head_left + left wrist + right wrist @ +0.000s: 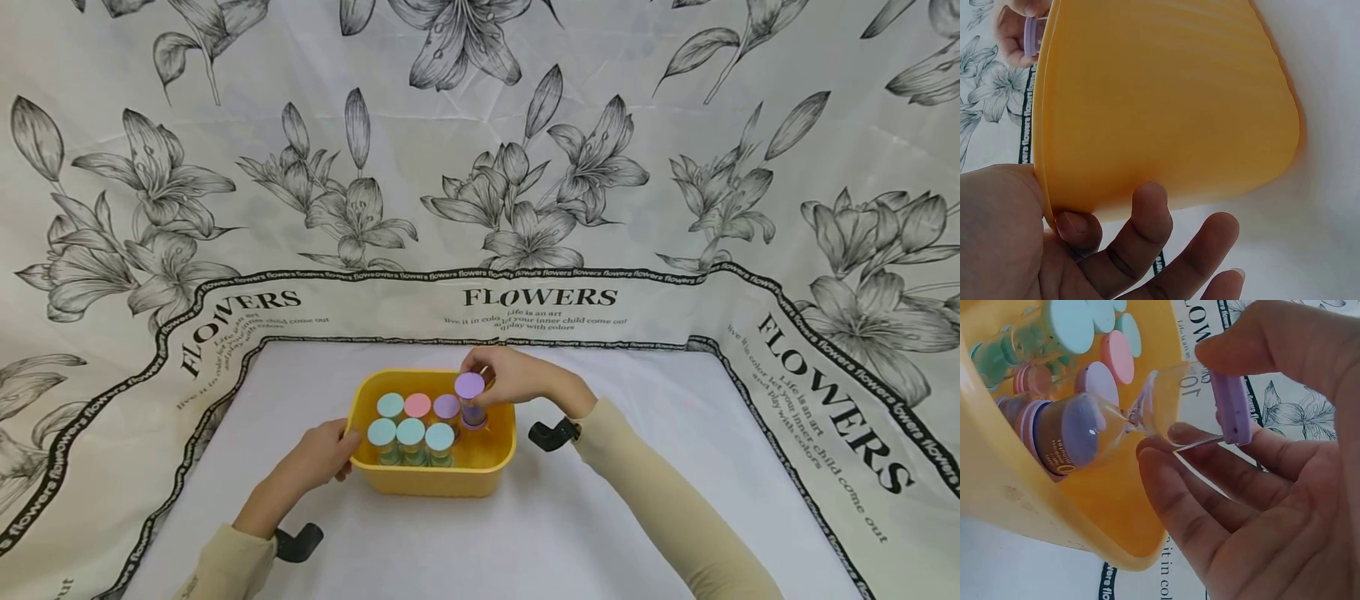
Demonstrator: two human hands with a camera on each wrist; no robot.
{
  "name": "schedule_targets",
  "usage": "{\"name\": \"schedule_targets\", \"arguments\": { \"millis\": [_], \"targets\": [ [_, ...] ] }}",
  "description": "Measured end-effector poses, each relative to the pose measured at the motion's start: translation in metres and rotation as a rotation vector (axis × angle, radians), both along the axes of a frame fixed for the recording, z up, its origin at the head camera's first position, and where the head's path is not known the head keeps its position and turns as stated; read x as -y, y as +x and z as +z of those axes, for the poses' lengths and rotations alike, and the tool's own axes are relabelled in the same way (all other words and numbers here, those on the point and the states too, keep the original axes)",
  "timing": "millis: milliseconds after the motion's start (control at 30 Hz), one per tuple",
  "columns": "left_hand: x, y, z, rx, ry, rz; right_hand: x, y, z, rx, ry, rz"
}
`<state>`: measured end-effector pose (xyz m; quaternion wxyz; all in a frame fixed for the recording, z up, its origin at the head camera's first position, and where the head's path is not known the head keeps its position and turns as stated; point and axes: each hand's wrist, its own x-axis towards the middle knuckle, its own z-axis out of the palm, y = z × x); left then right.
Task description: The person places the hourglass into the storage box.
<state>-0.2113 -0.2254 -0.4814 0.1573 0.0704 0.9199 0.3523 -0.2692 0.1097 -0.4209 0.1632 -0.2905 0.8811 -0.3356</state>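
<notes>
Seven sand timers show at the lower middle of the head view, six standing inside a yellow tub (pixel 450 479) on the white counter (pixel 600 517). One, the purple-capped timer (pixel 470 398), sits at the tub's upper right corner, higher than the rest. The right hand (pixel 510 375) pinches its top cap between thumb and fingers; the wrist view shows purple sand in the lower bulb. The left hand (pixel 322 454) rests against the tub's left wall, fingers relaxed and spread along the outside, thumb at the rim. Three teal-capped timers (pixel 411 435) line the near row, with teal, pink and purple caps behind. A flower-printed cloth (pixel 540 167) fills the upper frame.
</notes>
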Motion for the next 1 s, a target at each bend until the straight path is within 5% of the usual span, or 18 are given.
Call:
{"name": "schedule_targets", "arguments": {
  "millis": [1000],
  "targets": [
    [0.000, -0.001, 0.000, -0.001, 0.011, 0.008, 0.023, -0.001, -0.007, 0.024, 0.350, 0.002]
  ]
}}
